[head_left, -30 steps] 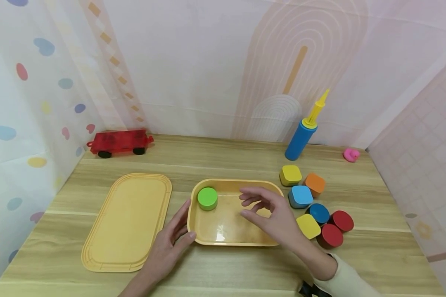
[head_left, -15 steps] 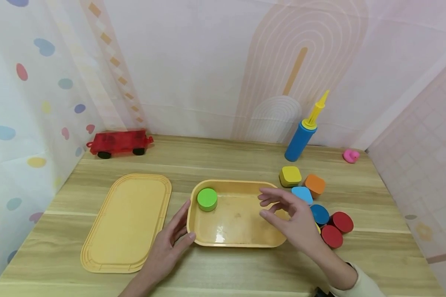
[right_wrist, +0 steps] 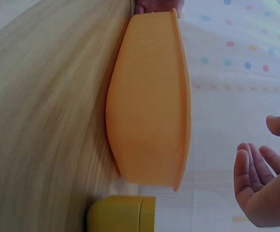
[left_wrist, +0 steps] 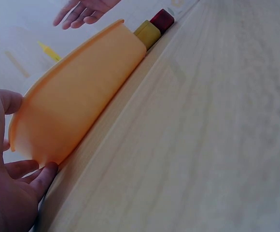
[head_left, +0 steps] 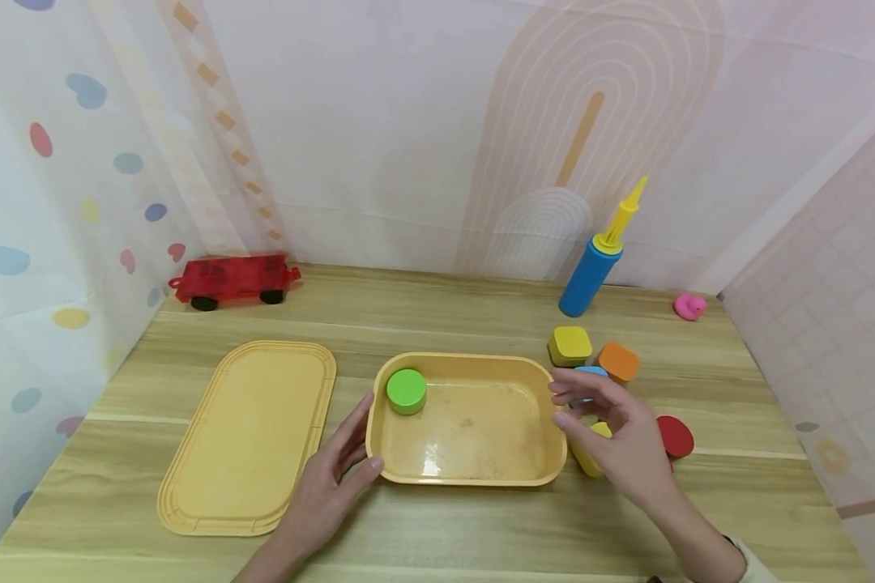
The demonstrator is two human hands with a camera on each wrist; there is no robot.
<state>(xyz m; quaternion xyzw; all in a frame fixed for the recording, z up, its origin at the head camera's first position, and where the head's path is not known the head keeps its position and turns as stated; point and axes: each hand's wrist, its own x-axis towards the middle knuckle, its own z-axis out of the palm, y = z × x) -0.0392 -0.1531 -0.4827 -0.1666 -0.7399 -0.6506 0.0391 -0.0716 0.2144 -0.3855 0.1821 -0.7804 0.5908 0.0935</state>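
Note:
My left hand (head_left: 331, 478) holds the left end of a shallow yellow-orange plastic box (head_left: 467, 476), thumb at the front corner and fingers along the side. The left wrist view shows its fingertips against the box wall (left_wrist: 77, 96). A round green block (head_left: 407, 392) sits in the box's back left corner. My right hand (head_left: 620, 437) hovers above the box's right end and the blocks beside it, fingers loosely bent with nothing between them. Below it, a yellow block (head_left: 589, 457) is partly covered. A light blue block (head_left: 591, 372) and a red block (head_left: 676, 437) also show around the hand.
Another yellow block (head_left: 570, 346) and an orange block (head_left: 617, 362) stand behind. A matching flat lid (head_left: 251, 437) lies left of the box. Along the back are a red toy wagon (head_left: 235, 280), a blue and yellow hand pump (head_left: 591, 275) and a pink toy duck (head_left: 689, 306).
My right hand has moved right, from over the middle of the box to its right edge and the blocks, covering the dark blue one. My left hand and the green block have stayed put.

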